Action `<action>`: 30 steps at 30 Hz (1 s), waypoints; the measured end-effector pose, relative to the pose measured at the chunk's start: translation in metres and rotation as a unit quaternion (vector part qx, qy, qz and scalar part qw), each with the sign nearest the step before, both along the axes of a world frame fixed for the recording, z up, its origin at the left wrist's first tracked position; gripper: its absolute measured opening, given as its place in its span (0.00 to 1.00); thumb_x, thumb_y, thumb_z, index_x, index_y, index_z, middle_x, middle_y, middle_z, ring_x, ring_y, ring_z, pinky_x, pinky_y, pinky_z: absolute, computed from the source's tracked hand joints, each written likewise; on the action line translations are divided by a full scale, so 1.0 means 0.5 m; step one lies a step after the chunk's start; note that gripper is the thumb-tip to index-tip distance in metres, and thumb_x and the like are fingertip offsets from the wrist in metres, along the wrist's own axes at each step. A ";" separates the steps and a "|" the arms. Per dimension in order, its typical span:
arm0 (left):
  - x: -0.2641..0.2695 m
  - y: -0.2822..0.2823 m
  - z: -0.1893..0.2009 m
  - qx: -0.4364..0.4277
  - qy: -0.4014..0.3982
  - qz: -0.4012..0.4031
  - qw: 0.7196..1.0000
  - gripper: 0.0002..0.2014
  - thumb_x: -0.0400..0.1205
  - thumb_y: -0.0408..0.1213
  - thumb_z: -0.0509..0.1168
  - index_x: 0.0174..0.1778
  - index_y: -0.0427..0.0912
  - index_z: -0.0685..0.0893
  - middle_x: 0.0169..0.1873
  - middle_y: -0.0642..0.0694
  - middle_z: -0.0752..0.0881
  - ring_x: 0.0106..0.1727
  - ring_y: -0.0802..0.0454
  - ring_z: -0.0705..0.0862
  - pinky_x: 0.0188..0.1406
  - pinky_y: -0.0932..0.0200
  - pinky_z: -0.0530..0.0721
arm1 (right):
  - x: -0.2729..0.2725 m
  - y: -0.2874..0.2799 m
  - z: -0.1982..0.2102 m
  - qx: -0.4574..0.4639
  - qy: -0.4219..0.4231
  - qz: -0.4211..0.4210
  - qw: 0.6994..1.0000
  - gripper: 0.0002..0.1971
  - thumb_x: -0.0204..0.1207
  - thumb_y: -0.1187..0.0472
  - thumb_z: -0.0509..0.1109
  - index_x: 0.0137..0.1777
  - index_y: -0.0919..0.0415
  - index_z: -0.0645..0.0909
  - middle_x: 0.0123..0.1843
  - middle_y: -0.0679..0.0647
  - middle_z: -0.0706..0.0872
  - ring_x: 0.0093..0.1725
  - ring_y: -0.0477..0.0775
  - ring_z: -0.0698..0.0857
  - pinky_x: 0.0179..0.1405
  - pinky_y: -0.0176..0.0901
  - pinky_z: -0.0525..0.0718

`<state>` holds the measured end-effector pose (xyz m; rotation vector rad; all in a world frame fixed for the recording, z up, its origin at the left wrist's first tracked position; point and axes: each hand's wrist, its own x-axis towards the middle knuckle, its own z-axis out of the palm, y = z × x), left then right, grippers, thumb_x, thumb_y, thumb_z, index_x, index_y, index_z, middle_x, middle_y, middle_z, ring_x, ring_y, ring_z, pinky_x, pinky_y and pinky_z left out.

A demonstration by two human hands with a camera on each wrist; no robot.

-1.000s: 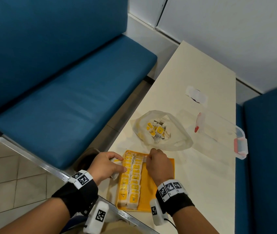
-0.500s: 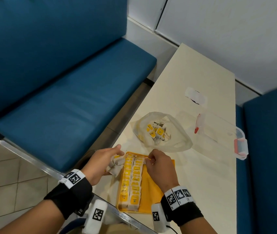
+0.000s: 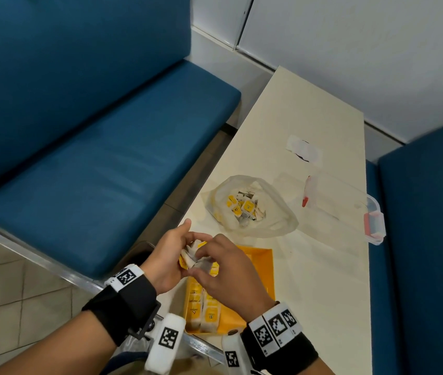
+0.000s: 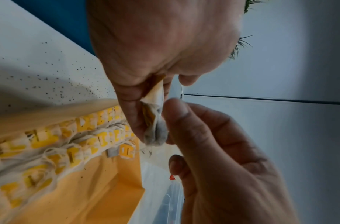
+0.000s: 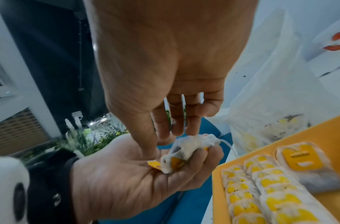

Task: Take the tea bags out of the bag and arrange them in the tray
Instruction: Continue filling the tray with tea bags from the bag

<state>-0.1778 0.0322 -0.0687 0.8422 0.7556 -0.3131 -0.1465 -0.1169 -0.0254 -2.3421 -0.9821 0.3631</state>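
My left hand [image 3: 187, 246] cups a crumpled clump of tea bags [image 3: 192, 251] with yellow tags, just above the near-left part of the orange tray [image 3: 260, 269]. My right hand [image 3: 201, 263] reaches in from the right, thumb and fingertips pinching one tea bag [image 5: 188, 147] of that clump. Two neat rows of tea bags [image 3: 204, 307] lie along the tray's left side; its right half is bare. Beyond the tray sits the open clear plastic bag [image 3: 277, 212] holding several more tea bags [image 3: 242, 207].
A clear plastic box with red latches [image 3: 347, 209] stands right of the bag on the cream table [image 3: 309, 280]. A white scrap [image 3: 305, 150] lies farther back. Blue benches [image 3: 93, 158] flank the table. Its left edge runs close beside the tray.
My left hand has lifted the clump of tea bags from beside the tray's left rim. My right hand left the top of the rows and came across to the clump.
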 end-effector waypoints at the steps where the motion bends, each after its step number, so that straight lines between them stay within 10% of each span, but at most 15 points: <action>1: 0.000 0.001 -0.001 -0.004 0.001 -0.003 1.000 0.32 0.90 0.61 0.51 0.54 0.41 0.95 0.54 0.40 0.88 0.43 0.45 0.92 0.37 0.51 0.87 | 0.004 -0.002 0.000 0.013 0.007 -0.023 1.000 0.12 0.74 0.48 0.76 0.55 0.48 0.85 0.52 0.31 0.76 0.49 0.34 0.79 0.48 0.27 0.78; 3: -0.001 0.002 -0.004 -0.017 0.005 -0.005 1.000 0.33 0.90 0.62 0.50 0.58 0.41 0.93 0.66 0.39 0.85 0.52 0.42 0.91 0.40 0.50 0.88 | 0.012 -0.010 0.004 0.034 0.009 -0.046 0.998 0.11 0.76 0.51 0.75 0.57 0.47 0.85 0.50 0.35 0.77 0.48 0.36 0.80 0.48 0.30 0.80; 7: -0.003 -0.009 0.003 -0.041 0.009 0.008 0.999 0.35 0.90 0.63 0.50 0.62 0.36 0.91 0.47 0.37 0.92 0.44 0.43 0.91 0.41 0.50 0.88 | 0.002 -0.007 0.012 -0.020 -0.030 0.039 0.999 0.15 0.73 0.47 0.77 0.58 0.48 0.85 0.54 0.39 0.77 0.55 0.41 0.78 0.51 0.30 0.77; 12: -0.001 -0.020 0.005 -0.045 0.005 0.006 0.999 0.33 0.90 0.63 0.51 0.61 0.37 0.90 0.52 0.38 0.92 0.38 0.47 0.93 0.30 0.58 0.87 | -0.007 0.018 -0.012 -0.071 -0.054 0.033 0.995 0.10 0.76 0.55 0.73 0.56 0.50 0.87 0.55 0.45 0.79 0.55 0.47 0.78 0.55 0.42 0.81; 17: -0.008 -0.012 0.008 -0.050 -0.001 0.015 0.999 0.34 0.90 0.62 0.50 0.63 0.35 0.89 0.52 0.33 0.91 0.43 0.42 0.92 0.41 0.51 0.89 | -0.005 0.020 -0.007 0.043 0.084 -0.080 0.992 0.04 0.75 0.65 0.74 0.45 0.57 0.88 0.47 0.35 0.83 0.45 0.35 0.83 0.44 0.24 0.78; 24: -0.016 -0.014 0.006 -0.085 -0.017 0.041 0.995 0.33 0.92 0.56 0.48 0.68 0.30 0.85 0.60 0.28 0.89 0.57 0.34 0.88 0.70 0.36 0.81 | 0.022 0.013 -0.010 0.122 0.194 -0.188 0.955 0.11 0.76 0.68 0.73 0.41 0.49 0.82 0.37 0.43 0.86 0.39 0.45 0.86 0.43 0.48 0.90; 30: -0.012 -0.009 0.007 -0.085 -0.013 0.037 0.996 0.33 0.92 0.57 0.48 0.66 0.32 0.86 0.60 0.30 0.90 0.53 0.39 0.93 0.44 0.47 0.91 | 0.017 0.013 -0.009 0.043 0.148 -0.162 0.975 0.12 0.69 0.57 0.83 0.52 0.53 0.89 0.45 0.46 0.85 0.41 0.38 0.83 0.41 0.26 0.81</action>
